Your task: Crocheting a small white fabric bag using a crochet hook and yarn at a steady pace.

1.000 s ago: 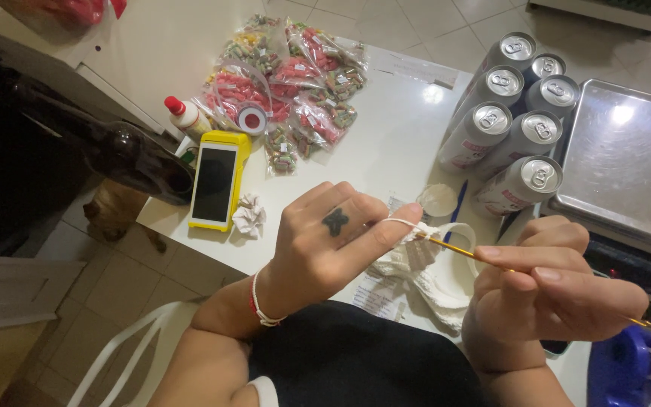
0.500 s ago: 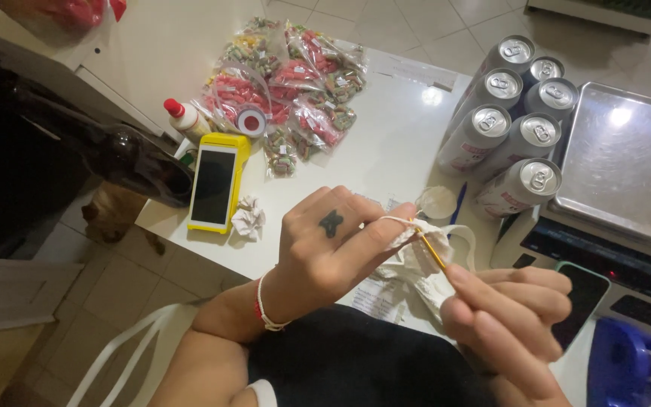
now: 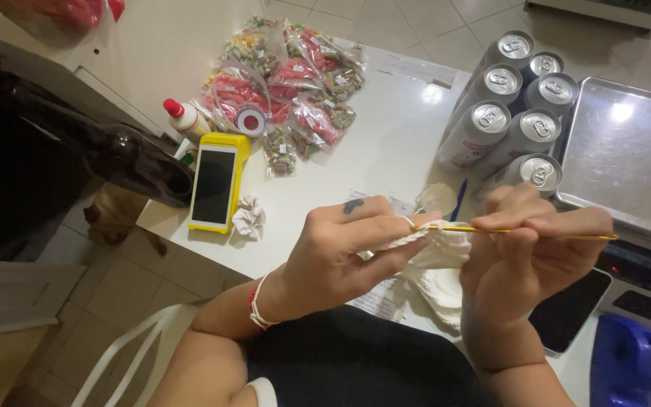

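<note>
White yarn work (image 3: 435, 252) hangs between my two hands, a soft crocheted piece bunched just under my fingers. My left hand (image 3: 340, 249) is closed on its near edge, thumb and forefinger pinched together with a strand of the yarn running over the forefinger. My right hand (image 3: 533, 245) is curled shut round a thin yellow crochet hook (image 3: 521, 232), which lies almost level — its tip reaches across to my left fingertips, its other end sticks out past my knuckles. The rest of the white piece droops below the grip onto some printed paper (image 3: 378, 298) on the white table (image 3: 386, 143).

Just under my right wrist lies a dark phone (image 3: 570, 313), and beyond that, lower and to the right, a blue tape dispenser (image 3: 631, 362). Left of my left hand, near the table edge, sits a crumpled bit of white paper (image 3: 249, 217), and beside it a yellow handheld terminal with a dark screen (image 3: 216, 185).

Above the hook stands a cluster of silver drink cans (image 3: 510, 113), close-packed and upright, with a metal tray (image 3: 631, 158) to their right. Farther off, up and to the left of the grip, lie clear bags of red and mixed sweets (image 3: 288, 83) — a small white bottle with a red cap (image 3: 186, 117) rests at their left.
</note>
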